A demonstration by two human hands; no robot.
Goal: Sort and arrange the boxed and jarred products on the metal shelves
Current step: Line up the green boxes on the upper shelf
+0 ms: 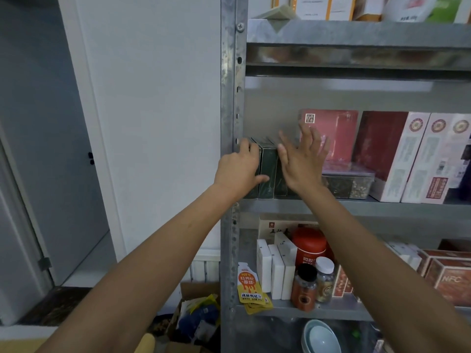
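The dark green boxes (268, 171) stand upright in a tight row, narrow faces forward, at the left end of the middle metal shelf (356, 207). The upright post (230, 98) is just beside them at nine o'clock. My left hand (238, 171) grips the leftmost boxes, fingers curled over their tops and thumb pressed across a front face. My right hand (303, 161) is spread wide with straight fingers, its palm at the row's right end. It seems to press there, though blur hides the contact. At two o'clock from the row stands a pink box (339, 133), at three o'clock a clear lidded tub (349, 183), and beyond them tall white-and-red boxes (413, 159).
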